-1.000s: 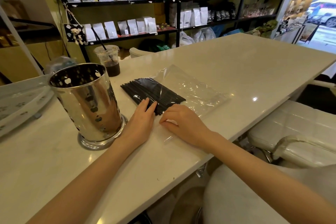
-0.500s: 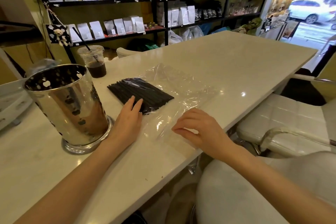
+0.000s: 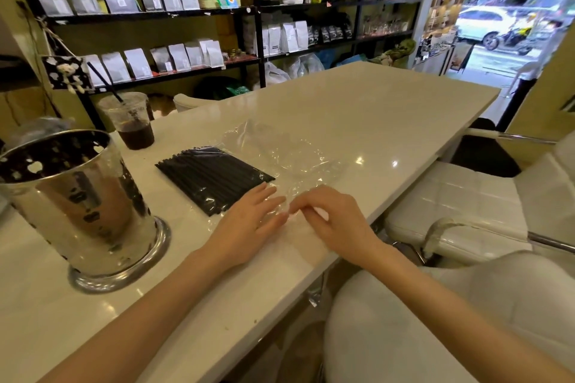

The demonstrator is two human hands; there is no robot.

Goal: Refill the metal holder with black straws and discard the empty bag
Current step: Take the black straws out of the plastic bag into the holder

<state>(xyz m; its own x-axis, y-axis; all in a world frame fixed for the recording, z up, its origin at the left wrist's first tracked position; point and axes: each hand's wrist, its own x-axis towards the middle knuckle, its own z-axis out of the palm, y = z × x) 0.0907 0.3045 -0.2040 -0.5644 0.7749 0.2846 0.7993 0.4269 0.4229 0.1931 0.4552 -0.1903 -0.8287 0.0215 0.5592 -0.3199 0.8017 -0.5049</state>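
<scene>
A shiny metal holder (image 3: 79, 205) with punched holes stands at the left of the white counter (image 3: 373, 121). A bundle of black straws (image 3: 214, 179) lies flat inside a clear plastic bag (image 3: 292, 155) in the middle. My left hand (image 3: 249, 221) rests flat on the bag's near end, fingers spread, just beside the straws' ends. My right hand (image 3: 329, 216) is beside it, fingertips pinching the bag's plastic edge where the two hands meet.
A plastic cup of dark drink with a black straw (image 3: 130, 121) stands behind the holder. White padded chairs (image 3: 460, 202) sit at the counter's right edge. Shelves of pouches (image 3: 174, 3) fill the back wall.
My right hand came back left to the bag's near edge, next to the left hand. My left hand shifted slightly right, off the straws. The view has also turned a little.
</scene>
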